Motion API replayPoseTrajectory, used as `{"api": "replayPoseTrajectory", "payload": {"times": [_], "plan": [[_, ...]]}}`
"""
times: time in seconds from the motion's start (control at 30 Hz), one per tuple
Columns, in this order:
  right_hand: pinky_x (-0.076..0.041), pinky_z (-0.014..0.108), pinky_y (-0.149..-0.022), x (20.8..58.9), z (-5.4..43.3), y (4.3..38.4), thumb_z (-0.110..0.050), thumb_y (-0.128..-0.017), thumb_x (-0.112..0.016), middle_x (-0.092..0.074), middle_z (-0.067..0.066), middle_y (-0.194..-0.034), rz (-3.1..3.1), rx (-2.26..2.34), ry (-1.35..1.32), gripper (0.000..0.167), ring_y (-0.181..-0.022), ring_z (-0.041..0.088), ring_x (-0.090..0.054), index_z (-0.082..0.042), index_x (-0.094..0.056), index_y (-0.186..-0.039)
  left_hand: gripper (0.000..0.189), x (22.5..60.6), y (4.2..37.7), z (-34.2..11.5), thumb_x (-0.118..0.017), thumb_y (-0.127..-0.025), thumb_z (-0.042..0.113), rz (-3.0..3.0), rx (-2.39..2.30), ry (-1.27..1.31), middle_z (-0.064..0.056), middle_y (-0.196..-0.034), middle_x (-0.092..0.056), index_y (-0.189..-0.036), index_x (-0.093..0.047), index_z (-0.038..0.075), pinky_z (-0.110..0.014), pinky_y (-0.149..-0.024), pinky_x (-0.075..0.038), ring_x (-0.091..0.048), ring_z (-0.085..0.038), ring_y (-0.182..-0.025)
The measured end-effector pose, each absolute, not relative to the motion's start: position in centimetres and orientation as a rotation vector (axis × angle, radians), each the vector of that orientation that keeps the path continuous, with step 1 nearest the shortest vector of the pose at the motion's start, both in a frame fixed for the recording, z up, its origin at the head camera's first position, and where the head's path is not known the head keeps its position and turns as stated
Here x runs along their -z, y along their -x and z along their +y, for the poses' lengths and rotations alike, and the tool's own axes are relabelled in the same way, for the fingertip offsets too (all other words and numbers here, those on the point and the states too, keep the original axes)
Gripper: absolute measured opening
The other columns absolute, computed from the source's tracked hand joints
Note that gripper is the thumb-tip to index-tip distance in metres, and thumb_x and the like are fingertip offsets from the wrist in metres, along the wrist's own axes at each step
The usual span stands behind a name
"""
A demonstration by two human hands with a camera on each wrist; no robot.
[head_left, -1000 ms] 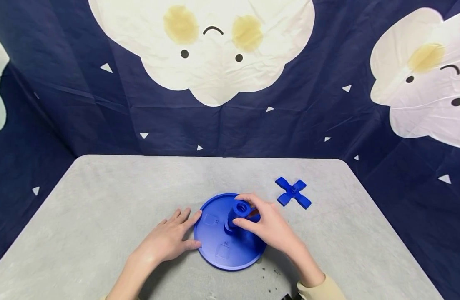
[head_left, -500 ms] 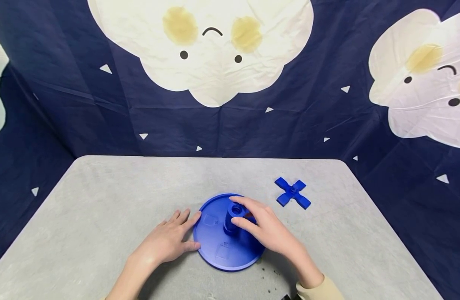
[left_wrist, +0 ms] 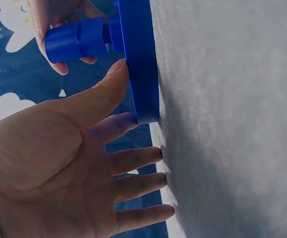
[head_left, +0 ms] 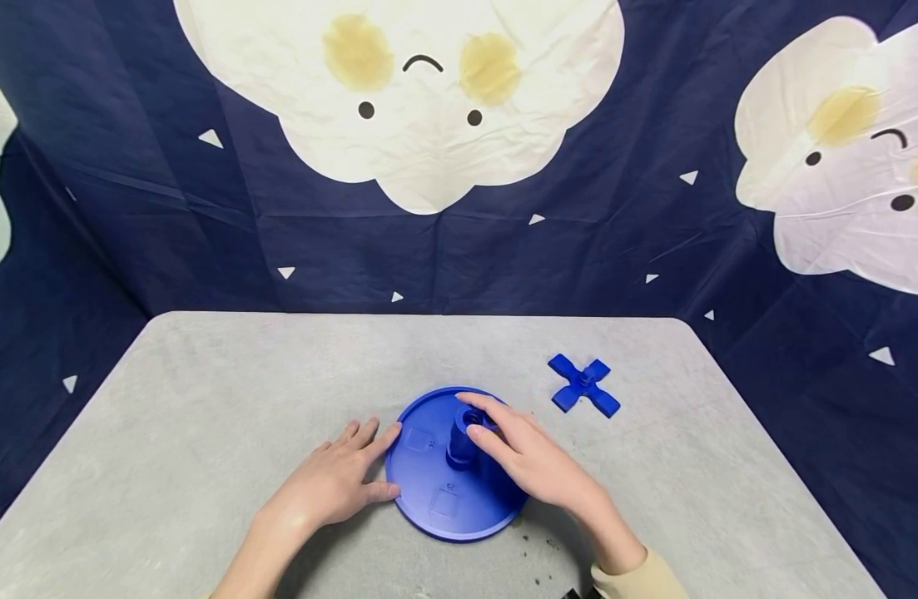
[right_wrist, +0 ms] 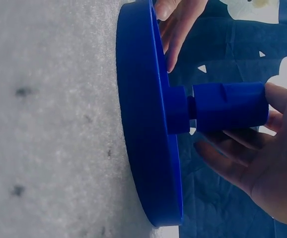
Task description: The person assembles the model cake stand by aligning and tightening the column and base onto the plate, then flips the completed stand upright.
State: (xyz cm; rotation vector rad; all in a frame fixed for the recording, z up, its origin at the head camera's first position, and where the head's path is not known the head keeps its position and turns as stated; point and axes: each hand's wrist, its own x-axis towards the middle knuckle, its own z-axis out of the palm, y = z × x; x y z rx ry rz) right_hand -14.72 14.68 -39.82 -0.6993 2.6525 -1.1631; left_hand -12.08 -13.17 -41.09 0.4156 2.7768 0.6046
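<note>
A round blue disc [head_left: 417, 474] with a raised rim lies on the table, a short hub [right_wrist: 177, 110] standing at its centre. Over the hub stands a blue hollow cylinder [head_left: 462, 439], hole upward; the right wrist view shows a narrow neck between the two. My right hand [head_left: 537, 462] holds the cylinder near its top, thumb on the near side and fingers around the far side. My left hand [head_left: 331, 482] rests at the disc's left edge, thumb and forefinger touching the rim, the other fingers extended onto the table.
A blue cross-shaped piece [head_left: 584, 384] with a small central peg lies on the table beyond the right hand. Dark specks [head_left: 537, 545] dot the grey table [head_left: 226, 399] near the right wrist. A navy cloth [head_left: 339, 241] with clouds hangs behind the table.
The cylinder and right hand have shifted slightly left, the cylinder now more over the hub. The right thumb has moved up along the cylinder. The left hand has stayed in place.
</note>
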Motion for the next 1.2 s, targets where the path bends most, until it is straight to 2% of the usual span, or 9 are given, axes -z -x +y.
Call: {"api": "replayPoseTrajectory", "payload": {"times": [0.13,0.23,0.4,0.47,0.6,0.73,0.83,1.0,1.2], "plan": [[-0.043,0.048,-0.119,39.70,14.63,14.63,-0.059,-0.103,-0.050,-0.054,-0.023,-0.149,2.701,1.145,0.685,0.042,-0.141,0.004,-0.051,-0.054,-0.046,-0.144,0.082,41.05,12.08,-13.20,-0.075,-0.089,0.048,2.781,-0.605,-0.417,-0.027,-0.162,-0.039,-0.156,-0.045,0.014,-0.074,-0.115,-0.032,-0.031,-0.054,-0.151],[-0.048,0.044,-0.115,39.64,14.69,14.66,-0.057,-0.103,-0.052,-0.058,-0.019,-0.147,2.740,1.134,0.717,0.043,-0.137,0.005,-0.056,-0.048,-0.050,-0.145,0.082,41.03,12.08,-13.23,-0.075,-0.089,0.048,2.782,-0.607,-0.417,-0.027,-0.162,-0.039,-0.156,-0.045,0.013,-0.074,-0.115,-0.032,-0.031,-0.054,-0.151],[-0.057,0.035,-0.099,39.43,14.72,14.64,-0.052,-0.105,-0.052,-0.067,-0.013,-0.133,2.767,1.110,0.768,0.047,-0.112,0.003,-0.065,-0.034,-0.054,-0.148,0.082,40.99,12.11,-13.27,-0.075,-0.089,0.048,2.781,-0.604,-0.415,-0.027,-0.162,-0.039,-0.156,-0.045,0.013,-0.074,-0.115,-0.032,-0.031,-0.054,-0.151],[-0.057,0.031,-0.093,39.38,14.72,14.61,-0.052,-0.105,-0.051,-0.067,-0.013,-0.128,2.772,1.099,0.771,0.048,-0.103,0.001,-0.065,-0.032,-0.054,-0.149,0.082,40.98,12.12,-13.28,-0.075,-0.089,0.048,2.782,-0.604,-0.415,-0.027,-0.162,-0.039,-0.156,-0.045,0.013,-0.075,-0.115,-0.032,-0.030,-0.054,-0.151],[-0.056,0.030,-0.088,39.45,14.72,14.53,-0.052,-0.105,-0.051,-0.067,-0.014,-0.122,2.796,1.081,0.776,0.048,-0.099,0.002,-0.063,-0.033,-0.052,-0.150,0.082,41.01,12.13,-13.25,-0.075,-0.088,0.049,2.784,-0.604,-0.415,-0.027,-0.162,-0.039,-0.156,-0.045,0.014,-0.074,-0.115,-0.032,-0.031,-0.054,-0.151],[-0.057,0.038,-0.099,39.50,14.71,14.35,-0.052,-0.105,-0.052,-0.064,-0.012,-0.137,2.803,1.075,0.761,0.048,-0.115,0.009,-0.066,-0.039,-0.047,-0.152,0.082,41.07,12.12,-13.18,-0.075,-0.088,0.049,2.778,-0.608,-0.413,-0.027,-0.162,-0.039,-0.156,-0.045,0.014,-0.074,-0.115,-0.032,-0.031,-0.054,-0.151],[-0.050,0.048,-0.112,39.50,14.62,14.16,-0.052,-0.106,-0.050,-0.055,-0.010,-0.153,2.790,1.068,0.736,0.050,-0.133,0.015,-0.061,-0.041,-0.043,-0.154,0.082,41.12,12.11,-13.13,-0.076,-0.088,0.049,2.773,-0.615,-0.408,-0.026,-0.162,-0.039,-0.156,-0.045,0.014,-0.075,-0.115,-0.032,-0.031,-0.054,-0.151],[-0.044,0.049,-0.119,39.43,14.37,14.15,-0.050,-0.107,-0.048,-0.053,-0.012,-0.155,2.720,1.103,0.727,0.049,-0.145,0.014,-0.051,-0.039,-0.043,-0.154,0.082,41.13,12.11,-13.09,-0.076,-0.088,0.049,2.772,-0.618,-0.404,-0.026,-0.162,-0.039,-0.156,-0.045,0.014,-0.074,-0.116,-0.032,-0.030,-0.053,-0.152],[-0.045,0.047,-0.118,39.42,14.38,14.21,-0.053,-0.105,-0.051,-0.055,-0.016,-0.152,2.703,1.123,0.702,0.046,-0.142,0.008,-0.051,-0.043,-0.048,-0.149,0.083,41.12,12.09,-13.10,-0.076,-0.088,0.049,2.775,-0.618,-0.405,-0.026,-0.162,-0.039,-0.157,-0.045,0.015,-0.075,-0.116,-0.031,-0.030,-0.053,-0.152]]}}
